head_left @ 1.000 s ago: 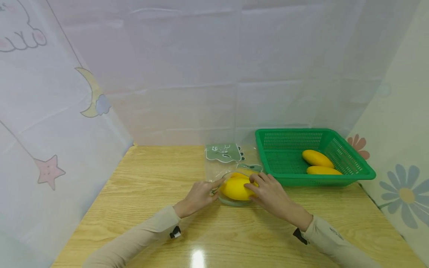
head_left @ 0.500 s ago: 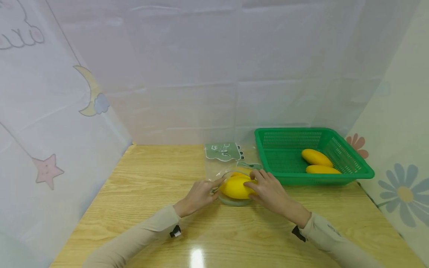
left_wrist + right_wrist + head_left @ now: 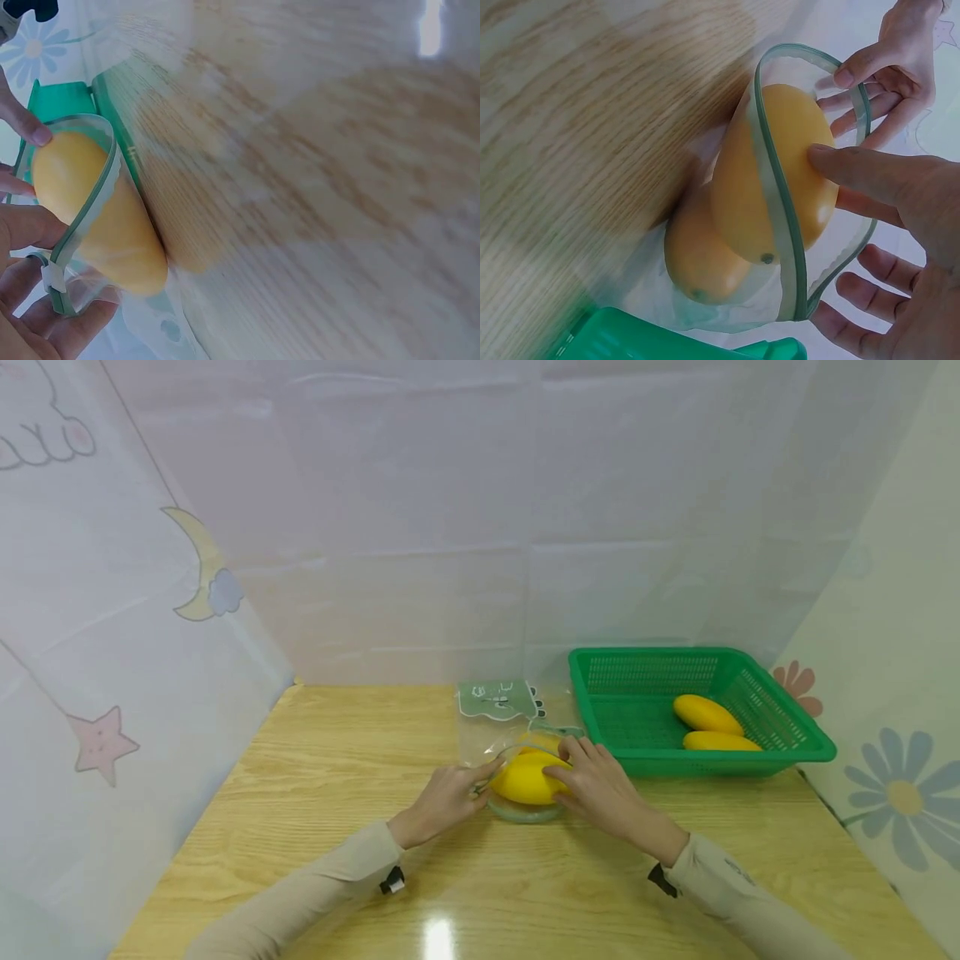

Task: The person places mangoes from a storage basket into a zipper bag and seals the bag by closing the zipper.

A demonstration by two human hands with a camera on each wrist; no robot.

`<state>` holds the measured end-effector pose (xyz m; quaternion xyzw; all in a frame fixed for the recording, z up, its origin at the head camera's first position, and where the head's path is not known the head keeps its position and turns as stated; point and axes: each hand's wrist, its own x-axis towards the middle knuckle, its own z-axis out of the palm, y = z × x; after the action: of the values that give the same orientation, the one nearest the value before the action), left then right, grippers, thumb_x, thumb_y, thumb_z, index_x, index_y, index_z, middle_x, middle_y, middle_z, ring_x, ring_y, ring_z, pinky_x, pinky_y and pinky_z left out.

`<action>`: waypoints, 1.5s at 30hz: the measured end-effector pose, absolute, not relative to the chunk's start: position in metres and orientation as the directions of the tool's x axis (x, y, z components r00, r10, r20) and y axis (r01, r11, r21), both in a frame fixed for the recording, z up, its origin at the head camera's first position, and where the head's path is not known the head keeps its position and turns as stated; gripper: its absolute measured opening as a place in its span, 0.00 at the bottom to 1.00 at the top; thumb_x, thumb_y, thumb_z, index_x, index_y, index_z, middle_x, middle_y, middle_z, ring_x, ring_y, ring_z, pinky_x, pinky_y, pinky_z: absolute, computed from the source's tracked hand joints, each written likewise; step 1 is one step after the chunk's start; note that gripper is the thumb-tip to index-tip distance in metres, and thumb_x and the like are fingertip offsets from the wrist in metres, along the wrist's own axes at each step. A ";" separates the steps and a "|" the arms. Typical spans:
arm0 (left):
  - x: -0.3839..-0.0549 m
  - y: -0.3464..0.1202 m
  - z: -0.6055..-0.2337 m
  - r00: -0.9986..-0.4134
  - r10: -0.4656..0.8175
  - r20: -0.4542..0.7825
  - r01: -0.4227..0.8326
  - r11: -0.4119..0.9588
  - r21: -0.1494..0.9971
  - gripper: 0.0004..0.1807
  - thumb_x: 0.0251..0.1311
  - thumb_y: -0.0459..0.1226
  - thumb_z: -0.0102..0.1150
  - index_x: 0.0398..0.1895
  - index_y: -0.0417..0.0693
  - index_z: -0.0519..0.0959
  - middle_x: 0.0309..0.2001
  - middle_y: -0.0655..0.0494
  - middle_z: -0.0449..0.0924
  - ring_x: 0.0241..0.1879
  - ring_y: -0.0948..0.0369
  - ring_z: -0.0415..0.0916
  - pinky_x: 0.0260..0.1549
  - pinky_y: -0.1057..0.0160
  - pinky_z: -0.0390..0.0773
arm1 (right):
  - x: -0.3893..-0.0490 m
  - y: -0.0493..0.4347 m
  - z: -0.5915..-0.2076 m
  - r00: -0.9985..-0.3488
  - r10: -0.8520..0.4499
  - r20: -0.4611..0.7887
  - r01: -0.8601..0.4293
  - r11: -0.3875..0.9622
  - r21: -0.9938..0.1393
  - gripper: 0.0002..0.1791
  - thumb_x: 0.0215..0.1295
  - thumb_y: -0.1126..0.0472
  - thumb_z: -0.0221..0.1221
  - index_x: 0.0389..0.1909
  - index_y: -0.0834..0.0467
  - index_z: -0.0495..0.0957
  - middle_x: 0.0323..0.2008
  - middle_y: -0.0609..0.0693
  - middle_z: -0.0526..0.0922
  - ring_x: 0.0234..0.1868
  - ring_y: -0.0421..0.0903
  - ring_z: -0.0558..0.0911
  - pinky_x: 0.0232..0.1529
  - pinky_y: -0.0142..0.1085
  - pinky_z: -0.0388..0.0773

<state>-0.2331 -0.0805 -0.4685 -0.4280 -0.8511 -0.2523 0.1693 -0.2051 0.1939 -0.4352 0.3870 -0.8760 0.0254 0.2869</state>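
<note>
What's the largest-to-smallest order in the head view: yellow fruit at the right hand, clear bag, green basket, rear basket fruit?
1. Green basket
2. Clear bag
Too alike to rank: yellow fruit, rear basket fruit; the first is nearer the camera.

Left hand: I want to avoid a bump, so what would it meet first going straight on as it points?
Past the bag's green rim it pinches, the left hand would probably meet the yellow fruit; any gap is unclear.
</note>
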 end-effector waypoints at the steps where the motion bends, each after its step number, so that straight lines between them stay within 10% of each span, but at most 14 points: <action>1: -0.233 -0.080 -0.468 -0.573 0.644 0.507 0.816 0.506 0.281 0.33 0.50 0.27 0.71 0.63 0.41 0.76 0.23 0.54 0.83 0.13 0.75 0.46 0.11 0.78 0.53 | -0.205 0.194 -0.436 -0.535 -0.664 0.522 -0.691 0.699 0.180 0.23 0.38 0.57 0.81 0.38 0.55 0.86 0.39 0.54 0.70 0.34 0.50 0.67 0.30 0.37 0.64; 18: -0.232 -0.080 -0.469 -0.568 0.650 0.504 0.820 0.501 0.278 0.32 0.52 0.28 0.71 0.63 0.41 0.76 0.33 0.49 0.87 0.12 0.75 0.46 0.10 0.79 0.53 | -0.201 0.195 -0.441 -0.574 -0.681 0.455 -0.712 0.689 0.133 0.26 0.39 0.60 0.81 0.42 0.55 0.83 0.56 0.60 0.74 0.50 0.58 0.73 0.40 0.49 0.76; 24: -0.232 -0.080 -0.469 -0.581 0.648 0.492 0.811 0.510 0.285 0.31 0.53 0.28 0.70 0.63 0.42 0.76 0.20 0.55 0.81 0.11 0.75 0.44 0.09 0.78 0.53 | -0.200 0.195 -0.442 -0.558 -0.691 0.460 -0.718 0.680 0.150 0.27 0.37 0.59 0.81 0.42 0.54 0.83 0.56 0.60 0.73 0.50 0.58 0.74 0.41 0.50 0.78; 34: -0.233 -0.080 -0.470 -0.559 0.647 0.518 0.825 0.497 0.269 0.31 0.51 0.28 0.71 0.62 0.40 0.77 0.33 0.50 0.87 0.12 0.75 0.46 0.10 0.79 0.53 | -0.198 0.199 -0.439 -0.558 -0.691 0.459 -0.706 0.686 0.175 0.22 0.46 0.55 0.78 0.43 0.54 0.85 0.57 0.61 0.75 0.49 0.57 0.74 0.43 0.49 0.78; 45: -0.233 -0.079 -0.469 -0.558 0.641 0.527 0.825 0.494 0.273 0.31 0.50 0.28 0.72 0.62 0.40 0.77 0.26 0.51 0.85 0.12 0.75 0.46 0.10 0.78 0.53 | -0.198 0.198 -0.430 -0.525 -0.664 0.533 -0.737 0.668 0.105 0.12 0.57 0.55 0.71 0.40 0.55 0.85 0.49 0.57 0.78 0.46 0.55 0.75 0.40 0.47 0.77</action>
<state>-0.2326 -0.0794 -0.4690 -0.4338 -0.8451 -0.2547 0.1810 -0.1983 0.1981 -0.4303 0.4022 -0.8707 0.0665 0.2752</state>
